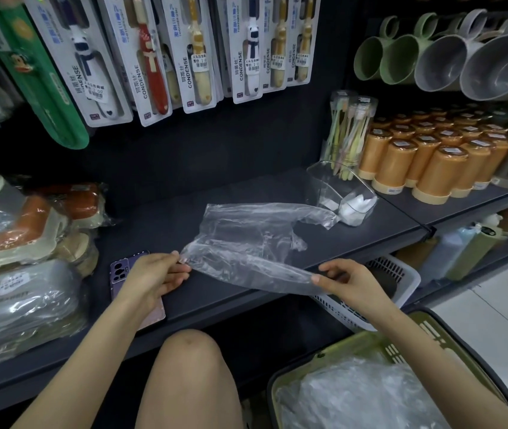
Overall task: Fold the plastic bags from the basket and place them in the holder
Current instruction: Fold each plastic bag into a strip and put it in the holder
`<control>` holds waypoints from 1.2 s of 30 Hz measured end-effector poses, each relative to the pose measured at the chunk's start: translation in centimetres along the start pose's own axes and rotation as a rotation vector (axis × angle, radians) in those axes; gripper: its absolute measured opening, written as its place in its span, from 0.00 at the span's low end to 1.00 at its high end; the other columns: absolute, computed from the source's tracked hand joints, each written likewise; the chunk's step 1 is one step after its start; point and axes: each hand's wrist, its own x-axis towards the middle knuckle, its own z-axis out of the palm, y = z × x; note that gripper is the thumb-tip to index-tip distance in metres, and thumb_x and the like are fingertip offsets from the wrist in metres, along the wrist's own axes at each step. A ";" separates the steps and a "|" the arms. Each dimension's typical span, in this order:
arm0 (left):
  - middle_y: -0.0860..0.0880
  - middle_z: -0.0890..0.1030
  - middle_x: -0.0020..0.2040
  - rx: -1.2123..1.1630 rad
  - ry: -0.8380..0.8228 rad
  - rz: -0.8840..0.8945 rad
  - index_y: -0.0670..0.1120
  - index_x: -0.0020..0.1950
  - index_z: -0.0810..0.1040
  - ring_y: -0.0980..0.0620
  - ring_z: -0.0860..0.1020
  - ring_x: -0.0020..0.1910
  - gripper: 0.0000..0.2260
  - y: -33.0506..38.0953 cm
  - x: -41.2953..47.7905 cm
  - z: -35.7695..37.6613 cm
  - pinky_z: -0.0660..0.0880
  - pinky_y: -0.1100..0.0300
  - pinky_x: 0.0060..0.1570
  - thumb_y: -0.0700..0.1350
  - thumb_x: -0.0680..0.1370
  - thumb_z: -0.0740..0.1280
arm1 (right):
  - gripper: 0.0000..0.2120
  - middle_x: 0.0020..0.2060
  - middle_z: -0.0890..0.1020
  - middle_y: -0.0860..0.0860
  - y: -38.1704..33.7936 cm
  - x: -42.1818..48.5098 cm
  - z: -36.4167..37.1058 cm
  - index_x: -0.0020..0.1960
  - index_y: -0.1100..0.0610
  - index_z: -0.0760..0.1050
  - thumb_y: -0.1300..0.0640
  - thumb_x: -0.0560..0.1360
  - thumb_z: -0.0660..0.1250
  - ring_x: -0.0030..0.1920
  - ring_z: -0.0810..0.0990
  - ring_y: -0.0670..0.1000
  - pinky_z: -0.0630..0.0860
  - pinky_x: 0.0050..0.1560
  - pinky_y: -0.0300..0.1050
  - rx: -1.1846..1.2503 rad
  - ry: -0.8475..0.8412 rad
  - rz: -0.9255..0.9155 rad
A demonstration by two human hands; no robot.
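Nearby, a phone (121,269) is lying on the shelf (159,218) beneath my left hand (153,274); it and my right hand (348,283) are each pinching the plastic bag (246,243) by its near edge.

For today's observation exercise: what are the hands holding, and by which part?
One clear plastic bag: left hand pinches its near-left corner, right hand its near-right corner.

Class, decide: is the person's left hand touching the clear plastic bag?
Touching. The head view shows the left hand pinching the plastic bag by a corner.
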 end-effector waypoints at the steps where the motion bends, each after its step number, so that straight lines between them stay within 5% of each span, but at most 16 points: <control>1: 0.43 0.80 0.38 0.015 -0.013 -0.016 0.39 0.43 0.77 0.51 0.77 0.35 0.08 0.1 0.1 -0.1 0.75 0.69 0.27 0.40 0.81 0.63 | 0.10 0.42 0.78 0.50 0.0 -0.1 0.0 0.46 0.49 0.79 0.48 0.69 0.76 0.39 0.75 0.47 0.75 0.45 0.45 -0.028 -0.010 -0.002; 8: 0.46 0.80 0.28 -0.148 -0.078 -0.225 0.38 0.41 0.78 0.52 0.74 0.33 0.05 1.0 0.4 -0.6 0.73 0.69 0.23 0.35 0.77 0.67 | 0.12 0.26 0.74 0.48 -0.4 -1.0 -0.5 0.34 0.60 0.75 0.58 0.72 0.74 0.29 0.71 0.45 0.72 0.36 0.42 0.075 -0.098 0.054; 16: 0.46 0.78 0.29 -0.138 -0.054 -0.191 0.40 0.40 0.76 0.53 0.75 0.28 0.07 1.8 0.6 0.0 0.72 0.68 0.22 0.42 0.76 0.69 | 0.10 0.43 0.78 0.51 -0.2 -1.4 -0.6 0.53 0.55 0.76 0.51 0.75 0.70 0.44 0.78 0.48 0.76 0.44 0.42 0.184 -0.232 0.205; 19: 0.49 0.76 0.24 -0.107 -0.052 -0.162 0.41 0.41 0.76 0.56 0.73 0.21 0.06 1.8 1.0 0.7 0.71 0.69 0.21 0.39 0.76 0.69 | 0.07 0.35 0.79 0.48 0.1 -1.8 -0.2 0.44 0.57 0.79 0.53 0.74 0.72 0.37 0.77 0.45 0.75 0.41 0.40 0.146 -0.300 0.157; 23: 0.47 0.77 0.25 -0.224 -0.046 -0.170 0.40 0.40 0.76 0.53 0.74 0.28 0.05 1.9 1.3 0.9 0.72 0.68 0.22 0.36 0.77 0.66 | 0.10 0.29 0.76 0.55 0.3 -2.0 -0.5 0.37 0.61 0.75 0.59 0.74 0.71 0.31 0.76 0.49 0.77 0.36 0.40 0.266 -0.286 0.119; 28: 0.43 0.80 0.30 -0.351 -0.079 -0.201 0.38 0.41 0.75 0.52 0.79 0.27 0.05 2.3 1.1 1.2 0.75 0.68 0.25 0.34 0.77 0.64 | 0.12 0.28 0.74 0.56 -0.1 -1.8 -2.0 0.38 0.63 0.76 0.55 0.69 0.72 0.26 0.73 0.48 0.72 0.28 0.37 0.403 -0.203 0.120; 32: 0.43 0.80 0.26 -0.305 -0.044 -0.148 0.36 0.43 0.74 0.52 0.80 0.24 0.04 1.9 1.1 1.6 0.76 0.67 0.25 0.32 0.77 0.62 | 0.27 0.35 0.79 0.55 -0.3 -1.4 -2.7 0.44 0.61 0.79 0.46 0.54 0.83 0.30 0.74 0.48 0.72 0.31 0.37 0.504 -0.233 0.092; 36: 0.44 0.79 0.30 -0.082 -0.001 -0.054 0.38 0.41 0.75 0.51 0.76 0.27 0.05 1.8 1.2 2.0 0.72 0.68 0.22 0.36 0.77 0.63 | 0.15 0.32 0.76 0.54 -0.6 -1.7 -3.2 0.42 0.62 0.78 0.54 0.62 0.77 0.30 0.72 0.48 0.70 0.34 0.36 0.411 -0.249 0.060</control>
